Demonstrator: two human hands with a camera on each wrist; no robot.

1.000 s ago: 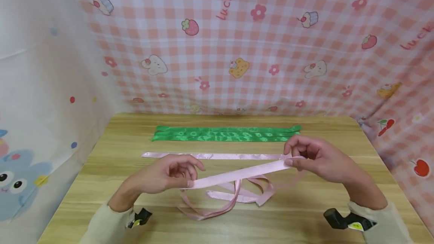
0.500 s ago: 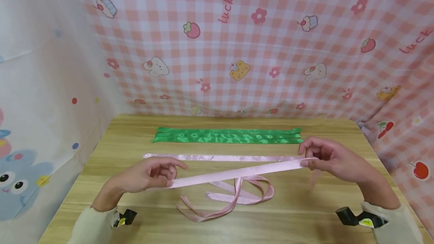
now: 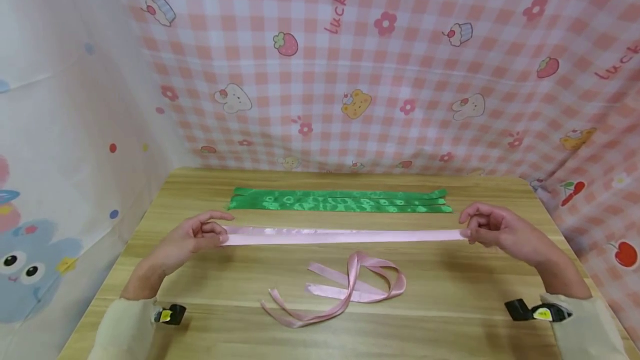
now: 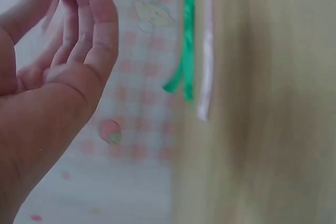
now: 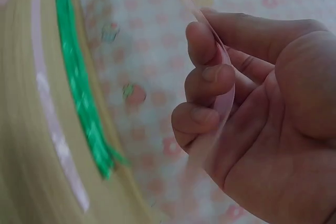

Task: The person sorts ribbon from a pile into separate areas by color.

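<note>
A pink satin ribbon (image 3: 345, 237) is stretched straight between both hands above the table. My left hand (image 3: 192, 238) pinches one end between thumb and fingers. At the other end my right hand (image 3: 497, 230) pinches it; in the right wrist view the ribbon's tail (image 5: 226, 98) runs down behind the curled fingers. Just beyond, a second pink ribbon (image 4: 207, 72) lies flat on the table, mostly covered by the held one in the head view. Nearer to me lies a loose, looped bundle of pink ribbon (image 3: 350, 288).
Several green satin ribbons (image 3: 340, 201) lie side by side toward the back of the wooden table (image 3: 450, 315). A pink checked cloth (image 3: 320, 71) hangs behind the table, and a white patterned cloth (image 3: 60, 126) hangs at the left.
My hands have spread apart, left hand moving left and up, right hand moving right. The held ribbon has gone from slanted to nearly level and lies clear of the loose bundle in view.
</note>
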